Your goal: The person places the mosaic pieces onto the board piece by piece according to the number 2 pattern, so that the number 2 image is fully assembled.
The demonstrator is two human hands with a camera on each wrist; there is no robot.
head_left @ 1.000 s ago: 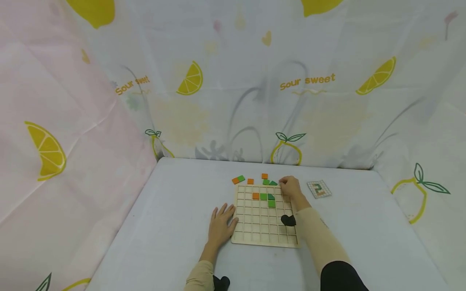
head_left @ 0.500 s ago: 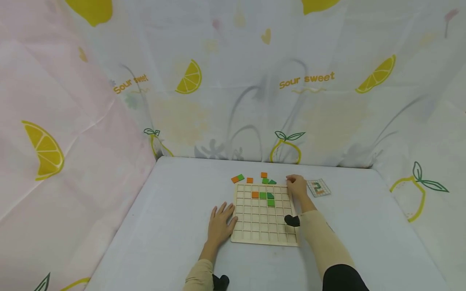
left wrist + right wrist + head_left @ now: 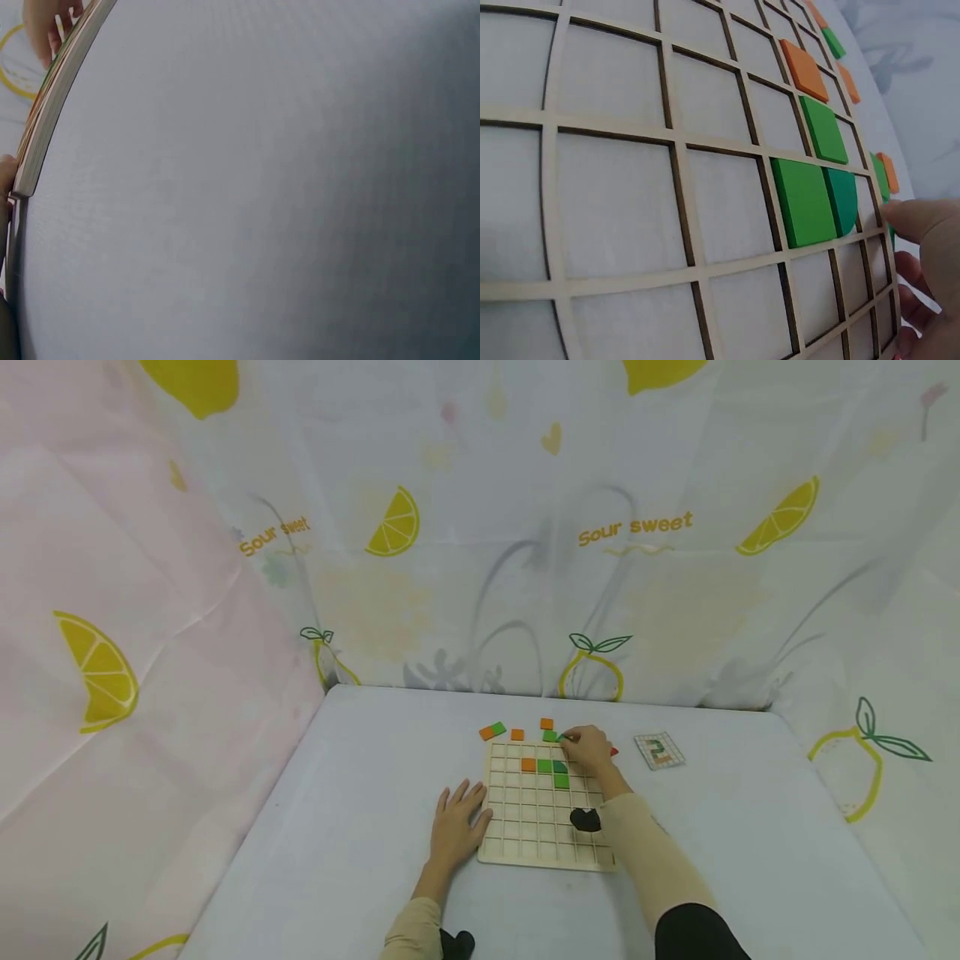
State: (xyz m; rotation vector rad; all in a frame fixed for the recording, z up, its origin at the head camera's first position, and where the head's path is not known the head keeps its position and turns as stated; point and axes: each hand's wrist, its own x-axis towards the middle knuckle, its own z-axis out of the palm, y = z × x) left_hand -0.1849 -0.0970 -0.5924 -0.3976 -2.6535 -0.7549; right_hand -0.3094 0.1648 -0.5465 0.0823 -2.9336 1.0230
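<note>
A wooden grid board (image 3: 525, 827) lies on the white table. My left hand (image 3: 455, 821) rests with spread fingers along its left edge. In its cells sit an orange square tile (image 3: 805, 71), two light green squares, one of them the nearer light green tile (image 3: 805, 202), and a dark green tile with a rounded corner (image 3: 843, 201). My right hand (image 3: 587, 747) is at the board's far edge, thumb and fingers pinching a loose dark green tile (image 3: 562, 738). The thumb hides most of that tile in the right wrist view.
Behind the board lie loose tiles: an orange tile (image 3: 547, 723), a light green tile (image 3: 550, 736), another orange tile (image 3: 517, 735) and an orange-green pair (image 3: 492, 730). A small red piece (image 3: 614, 751) shows beside the right hand. A pattern card (image 3: 660, 750) lies to the right.
My right hand first shifted right, away from the loose tiles, then came back left to the dark green one. The red piece now shows to its right. My left hand stays put.
</note>
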